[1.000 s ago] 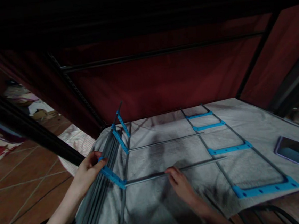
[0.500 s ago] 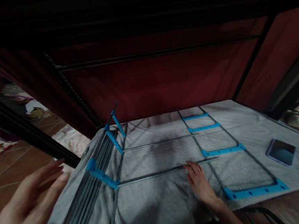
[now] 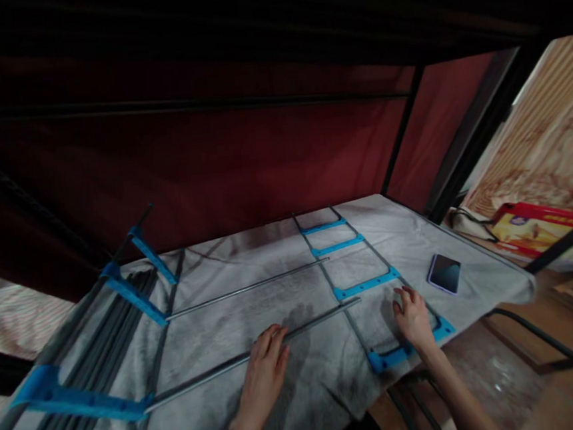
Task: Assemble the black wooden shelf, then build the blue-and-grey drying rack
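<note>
My left hand [image 3: 263,377] lies across the nearer grey metal rod [image 3: 200,378], its fingers stretched out; whether they press on the rod is hidden. That rod runs from a blue plastic bracket [image 3: 89,401] of the left frame to over the right ladder-like frame [image 3: 367,283]. My right hand [image 3: 413,317], thumb apart and fingers loosely bent, hovers near the right rail of that frame. It appears to hold nothing. A second, thinner rod [image 3: 247,287] spans the frames farther back. More blue brackets [image 3: 133,294] stand tilted up on the left frame.
Several loose grey tubes [image 3: 92,366] lie bundled at the left. A phone [image 3: 445,273] rests on the grey blanket [image 3: 398,232] at the right. Dark metal posts [image 3: 474,131] and red cloth [image 3: 242,165] enclose the back. A red-and-yellow box [image 3: 538,230] is beyond the right edge.
My view has turned right. My left hand has come from the far left onto the nearer rod. The right hand has left that rod and moved right, over the ladder-like frame.
</note>
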Motion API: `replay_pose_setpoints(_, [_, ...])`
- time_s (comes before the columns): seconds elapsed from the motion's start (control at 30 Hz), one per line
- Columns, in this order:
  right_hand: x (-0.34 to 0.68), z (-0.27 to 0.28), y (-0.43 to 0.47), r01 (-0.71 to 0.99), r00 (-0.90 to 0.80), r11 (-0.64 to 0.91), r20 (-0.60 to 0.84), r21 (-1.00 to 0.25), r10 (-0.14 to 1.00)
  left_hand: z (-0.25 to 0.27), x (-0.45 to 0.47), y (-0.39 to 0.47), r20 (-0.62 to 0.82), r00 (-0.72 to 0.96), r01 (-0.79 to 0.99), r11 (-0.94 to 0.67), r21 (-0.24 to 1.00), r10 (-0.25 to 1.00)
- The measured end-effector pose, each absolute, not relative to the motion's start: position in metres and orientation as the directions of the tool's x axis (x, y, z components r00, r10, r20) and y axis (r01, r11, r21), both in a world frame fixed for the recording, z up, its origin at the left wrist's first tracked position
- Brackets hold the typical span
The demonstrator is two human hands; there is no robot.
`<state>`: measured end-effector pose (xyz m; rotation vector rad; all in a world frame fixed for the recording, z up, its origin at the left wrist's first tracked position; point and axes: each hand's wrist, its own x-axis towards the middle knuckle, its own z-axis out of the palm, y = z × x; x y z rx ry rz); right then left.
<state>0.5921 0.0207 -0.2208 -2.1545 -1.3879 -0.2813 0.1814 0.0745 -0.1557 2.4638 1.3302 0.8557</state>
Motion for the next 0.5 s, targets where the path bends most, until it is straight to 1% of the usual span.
replay_pose_setpoints(0.07, [0.618,-0.219,0.023,0.874,0.482,-0.388,0.411,-0.293,0.774,-0.17,0.185,0.089,0.282,0.499,0.703,-0.573,0.42,0.819])
replay_pose_setpoints(0.17, [0.641,-0.216,0.032,0.846,0.531,-0.483,0.271,-0.226,0.803,-0.181,0.192,0.101,0.169,0.57,0.715,-0.587,0.381,0.804])
replay_pose_setpoints(0.23, [0.648,-0.216,0.04,0.83,0.552,-0.511,0.199,-0.225,0.809,-0.185,0.197,0.105,0.105,0.59,0.725,-0.582,0.368,0.801])
replay_pose_setpoints(0.3, [0.654,-0.217,0.047,0.818,0.56,-0.492,0.213,-0.298,0.801,-0.19,0.201,0.108,0.04,0.586,0.745,-0.558,0.367,0.809])
replay_pose_setpoints(0.37, [0.66,-0.218,0.053,0.813,0.552,-0.438,0.268,-0.384,0.789,-0.194,0.203,0.11,-0.012,0.568,0.769,-0.526,0.363,0.823])
replay_pose_setpoints(0.43, [0.67,-0.217,0.057,0.823,0.518,-0.362,0.32,-0.437,0.793,-0.196,0.204,0.111,-0.038,0.555,0.781,-0.504,0.368,0.831])
replay_pose_setpoints(0.5, [0.682,-0.21,0.06,0.843,0.456,-0.252,0.384,-0.476,0.803,-0.193,0.204,0.112,-0.04,0.56,0.772,-0.504,0.387,0.828])
